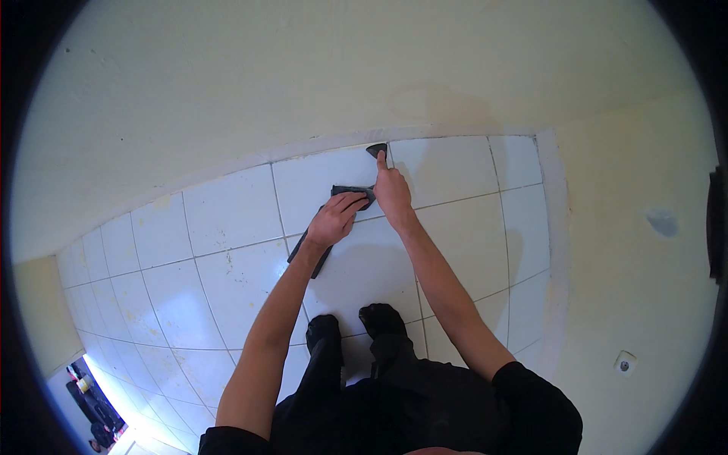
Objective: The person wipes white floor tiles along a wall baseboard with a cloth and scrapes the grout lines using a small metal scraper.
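I hold a dark, flat-handled tool (350, 189) over a white tiled floor (227, 227). My left hand (334, 218) is closed around the middle of its handle, whose end sticks out below my wrist toward the lower left. My right hand (393, 191) grips the front part, its forefinger stretched along it. The tool's small dark head (377, 149) touches the floor at a grout line, right at the pale skirting (318, 144) under the cream wall. What kind of blade it has is too small to tell.
My two feet in black socks (356, 326) stand on the tiles below the hands. A second cream wall (629, 250) closes the right side and carries a small white socket (624, 365). At the lower left a doorway (91, 402) shows dark objects beyond.
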Demonstrator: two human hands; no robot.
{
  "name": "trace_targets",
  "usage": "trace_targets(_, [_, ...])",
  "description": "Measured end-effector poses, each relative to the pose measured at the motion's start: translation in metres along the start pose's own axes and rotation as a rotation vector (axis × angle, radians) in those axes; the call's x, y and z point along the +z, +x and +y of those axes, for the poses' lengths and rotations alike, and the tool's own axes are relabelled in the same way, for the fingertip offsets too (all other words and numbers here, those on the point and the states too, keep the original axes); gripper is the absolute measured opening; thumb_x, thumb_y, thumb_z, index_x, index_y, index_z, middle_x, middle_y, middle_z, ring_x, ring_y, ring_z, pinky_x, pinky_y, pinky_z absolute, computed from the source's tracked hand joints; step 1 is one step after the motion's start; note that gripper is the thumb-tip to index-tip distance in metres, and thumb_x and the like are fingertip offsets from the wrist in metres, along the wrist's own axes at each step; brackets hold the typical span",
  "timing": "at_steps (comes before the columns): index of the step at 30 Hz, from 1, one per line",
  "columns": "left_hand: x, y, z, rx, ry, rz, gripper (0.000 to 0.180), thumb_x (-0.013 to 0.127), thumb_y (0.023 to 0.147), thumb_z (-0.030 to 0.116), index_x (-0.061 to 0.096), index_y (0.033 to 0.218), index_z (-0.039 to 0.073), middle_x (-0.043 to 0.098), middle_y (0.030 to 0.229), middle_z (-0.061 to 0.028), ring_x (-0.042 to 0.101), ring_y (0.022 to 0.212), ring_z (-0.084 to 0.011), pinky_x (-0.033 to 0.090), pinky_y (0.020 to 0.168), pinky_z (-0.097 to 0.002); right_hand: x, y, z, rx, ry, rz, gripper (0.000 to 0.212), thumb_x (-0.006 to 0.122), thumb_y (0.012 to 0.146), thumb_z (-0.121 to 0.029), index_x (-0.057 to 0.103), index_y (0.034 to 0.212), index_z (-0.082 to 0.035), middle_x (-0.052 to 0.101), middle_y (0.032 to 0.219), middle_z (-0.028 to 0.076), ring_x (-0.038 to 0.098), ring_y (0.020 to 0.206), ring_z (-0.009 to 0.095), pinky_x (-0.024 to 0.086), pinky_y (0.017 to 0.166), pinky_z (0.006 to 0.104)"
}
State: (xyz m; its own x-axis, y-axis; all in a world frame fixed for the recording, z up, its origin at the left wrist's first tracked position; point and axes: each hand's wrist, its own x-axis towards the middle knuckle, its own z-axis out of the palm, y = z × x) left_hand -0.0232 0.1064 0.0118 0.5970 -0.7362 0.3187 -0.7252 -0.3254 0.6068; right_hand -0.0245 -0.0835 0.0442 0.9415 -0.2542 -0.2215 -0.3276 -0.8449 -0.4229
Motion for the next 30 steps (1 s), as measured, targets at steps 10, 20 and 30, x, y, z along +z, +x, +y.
trace_targets(10, [-0.001,0.000,0.001,0.005,-0.001,0.012,0.044,0.062,0.081,-0.003,0.065,0.124,0.008,0.062,0.128,-0.0094,0.059,0.117,-0.0285,0.050,0.100,-0.0401,-0.007,0.002,0.002,-0.004,0.067,-0.002,0.073,0.066,0.081,0.003,0.036,0.147,0.008,0.069,0.084,0.025,0.071,0.079,0.039,0.058,0.067,0.0460])
trace_targets(20, [-0.001,0.002,0.002,0.012,-0.012,0.008,0.044,0.062,0.080,-0.003,0.065,0.123,0.007,0.062,0.127,-0.0095,0.059,0.117,-0.0291,0.050,0.099,-0.0401,-0.003,0.004,0.006,-0.003,0.009,0.022,0.068,0.063,0.084,0.001,0.039,0.147,0.007,0.069,0.085,0.026,0.071,0.080,0.040,0.058,0.068,0.0473])
trace_targets(30, [0.000,0.001,-0.001,0.014,-0.022,0.003,0.046,0.061,0.078,-0.003,0.065,0.123,0.007,0.062,0.128,-0.0096,0.059,0.118,-0.0294,0.050,0.101,-0.0406,-0.001,0.013,0.016,0.012,0.119,0.020,0.064,0.062,0.085,0.001,0.043,0.146,0.004,0.068,0.085,0.028,0.070,0.081,0.042,0.058,0.071,0.0486])
